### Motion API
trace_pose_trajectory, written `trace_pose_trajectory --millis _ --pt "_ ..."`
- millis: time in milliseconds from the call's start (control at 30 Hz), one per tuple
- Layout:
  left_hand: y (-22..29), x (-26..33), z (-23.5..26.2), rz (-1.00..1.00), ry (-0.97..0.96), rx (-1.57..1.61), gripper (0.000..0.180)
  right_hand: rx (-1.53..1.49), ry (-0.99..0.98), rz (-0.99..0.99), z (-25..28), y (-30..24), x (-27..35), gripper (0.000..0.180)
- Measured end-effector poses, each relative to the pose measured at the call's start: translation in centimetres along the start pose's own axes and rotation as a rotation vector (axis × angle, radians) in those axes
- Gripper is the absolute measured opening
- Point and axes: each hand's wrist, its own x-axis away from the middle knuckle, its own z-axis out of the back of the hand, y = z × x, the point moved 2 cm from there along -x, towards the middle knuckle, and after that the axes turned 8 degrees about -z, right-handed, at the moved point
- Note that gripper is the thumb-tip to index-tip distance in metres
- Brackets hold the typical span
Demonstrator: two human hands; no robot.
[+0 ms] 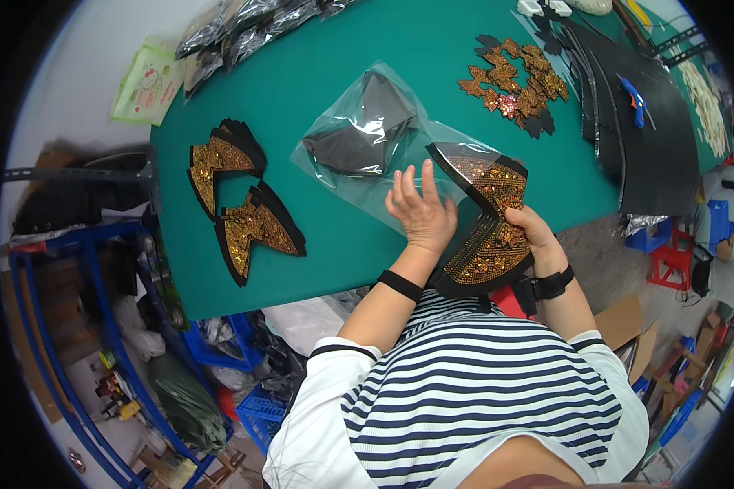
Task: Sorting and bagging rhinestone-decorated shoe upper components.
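Note:
My right hand (538, 236) grips a black V-shaped piece (493, 253) by its right side, thumb on top. Amber and gold rhinestones cover the piece, and its edges are plain black. My left hand (424, 218) has its fingers spread, nearest to a clear plastic bag (316, 167), and no object shows in it. Inside the bag lies a dark, similarly shaped piece (367, 130). The bag's right part reaches the upper end of the held piece; whether it overlaps that end is hard to tell. Two stacks of similar gold-stoned pieces, one (236, 152) behind the other (257, 232), lie to the left.
A green table (334, 257) spreads before me. Small amber-stoned cutouts (522, 81) lie in a pile at the back right, beside black sheets (656, 143) with a blue tool (633, 102) on top. Shiny wrapped packs (245, 37) sit at the back left. A blue rack (81, 236) stands left.

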Motion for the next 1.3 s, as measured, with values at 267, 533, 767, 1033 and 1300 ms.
trace_pose_trajectory --millis 267,533,767,1033,1300 --pt "-4.7 3.1 3.4 0.101 -0.221 0.089 0.034 -0.144 0.050 0.085 1.1 0.1 -1.6 0.047" --pt "-4.4 3.0 6.7 0.491 -0.206 0.474 0.008 0.008 0.173 0.148 -0.8 -0.1 -3.7 0.045" --pt "-2.7 2.0 7.7 0.363 -0.199 0.474 0.011 -0.064 0.167 0.097 0.2 0.5 -5.0 0.034" --pt "-1.8 3.3 6.2 0.305 -0.346 0.477 0.011 -0.107 0.340 0.128 -5.6 0.9 -5.3 0.035" --pt "-0.7 -0.9 7.8 0.055 -0.681 0.436 0.014 -0.005 0.380 0.202 -4.7 1.3 -5.7 0.042"
